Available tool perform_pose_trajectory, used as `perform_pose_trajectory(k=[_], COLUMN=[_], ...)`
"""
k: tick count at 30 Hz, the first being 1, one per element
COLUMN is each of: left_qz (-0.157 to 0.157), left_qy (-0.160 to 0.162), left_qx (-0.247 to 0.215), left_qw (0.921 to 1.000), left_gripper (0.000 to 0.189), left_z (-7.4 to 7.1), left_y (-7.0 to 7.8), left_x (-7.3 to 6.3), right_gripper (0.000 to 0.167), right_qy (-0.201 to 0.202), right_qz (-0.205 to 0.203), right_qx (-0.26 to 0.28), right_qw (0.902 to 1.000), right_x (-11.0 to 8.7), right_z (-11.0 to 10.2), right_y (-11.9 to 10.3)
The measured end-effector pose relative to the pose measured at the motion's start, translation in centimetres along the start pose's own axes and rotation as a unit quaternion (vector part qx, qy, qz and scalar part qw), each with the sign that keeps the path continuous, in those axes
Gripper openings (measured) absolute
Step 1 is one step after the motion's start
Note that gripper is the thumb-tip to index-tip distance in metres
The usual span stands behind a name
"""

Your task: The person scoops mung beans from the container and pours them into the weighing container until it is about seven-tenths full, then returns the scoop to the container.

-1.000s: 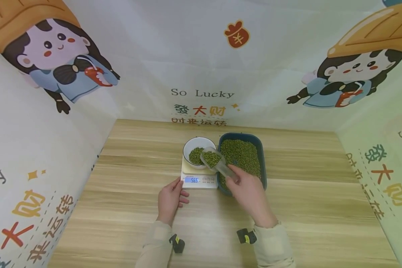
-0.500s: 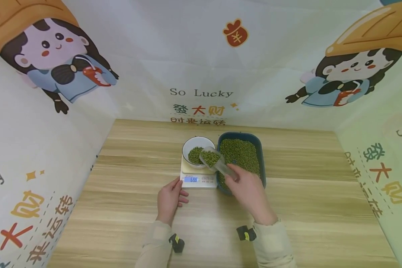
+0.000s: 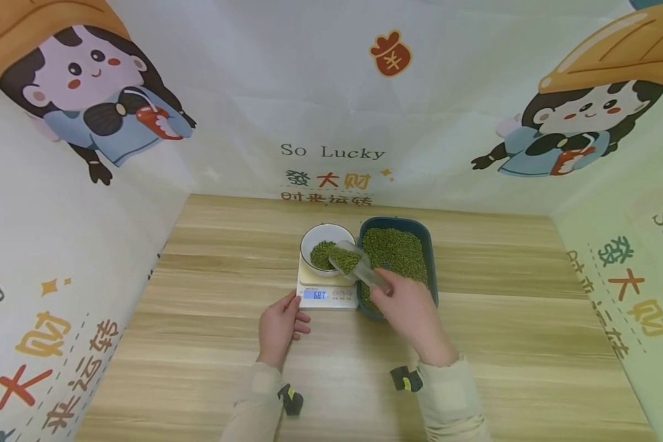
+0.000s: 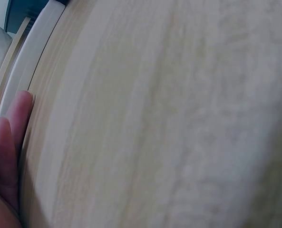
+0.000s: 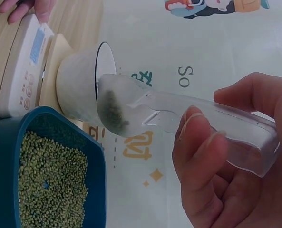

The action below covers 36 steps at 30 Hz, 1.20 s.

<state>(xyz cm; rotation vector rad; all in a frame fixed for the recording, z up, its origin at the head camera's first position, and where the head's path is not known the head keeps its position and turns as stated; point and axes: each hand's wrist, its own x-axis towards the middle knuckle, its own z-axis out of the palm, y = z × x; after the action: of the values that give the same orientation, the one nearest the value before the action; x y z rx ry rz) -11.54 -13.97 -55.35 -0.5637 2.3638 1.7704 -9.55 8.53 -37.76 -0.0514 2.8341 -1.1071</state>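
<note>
In the head view my right hand (image 3: 411, 313) holds a clear plastic scoop (image 3: 372, 279) by its handle, thumb opposite the fingers. Green mung beans (image 3: 345, 260) lie in the scoop's tilted head, over the right rim of a white bowl (image 3: 314, 236). More beans (image 3: 323, 254) lie in the bowl, which stands on a white kitchen scale (image 3: 339, 301). The display seems to read 68.7. My left hand (image 3: 278, 328) touches the scale's front left corner. Its fingers (image 4: 21, 111) lie relaxed along the front edge in the left wrist view.
A dark blue tub (image 3: 433, 258) full of mung beans stands close to the scale's right side, partly under my right hand. A few loose beans lie behind the bowl and tub. Printed cloth (image 3: 331, 116) walls border the wooden table (image 3: 199, 344) at the back and sides.
The display has gone from about 56.5 to 68.8, then 68.7. The scoop has tipped slightly over the bowl. My left hand has stayed at the scale's corner.
</note>
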Motion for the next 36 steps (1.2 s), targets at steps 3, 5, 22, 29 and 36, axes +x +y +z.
perform_pose_trajectory(k=[3,5,22,29,36], left_qz=[0.003,0.001,-0.005,-0.002,0.001], left_qy=[-0.004,-0.002,0.002,0.001,0.0], left_qx=[0.005,0.008,0.004,-0.001,-0.002], left_qw=[1.0,1.0,1.0,1.0,1.0], left_gripper=[0.04,0.04,0.04,0.04,0.039], left_z=[0.17,0.23,0.1,0.1,0.0], left_y=[0.17,0.19,-0.05,-0.06,-0.03], left_x=[0.09,0.14,0.14,0.08,0.0], right_gripper=[0.041,0.041,0.041,0.041,0.041], right_qy=[-0.005,-0.009,0.009,0.008,0.009], right_qz=[0.01,0.013,-0.018,-0.013,-0.015], right_qx=[0.001,0.004,-0.02,-0.024,-0.028], right_qw=[0.9999,0.9999,0.9996,0.9996,0.9995], right_x=[0.05,0.08,0.15,0.22,0.17], right_z=[-0.17,-0.24,-0.03,0.03,-0.02], right_y=[0.03,0.04,-0.33,-0.49,-0.55])
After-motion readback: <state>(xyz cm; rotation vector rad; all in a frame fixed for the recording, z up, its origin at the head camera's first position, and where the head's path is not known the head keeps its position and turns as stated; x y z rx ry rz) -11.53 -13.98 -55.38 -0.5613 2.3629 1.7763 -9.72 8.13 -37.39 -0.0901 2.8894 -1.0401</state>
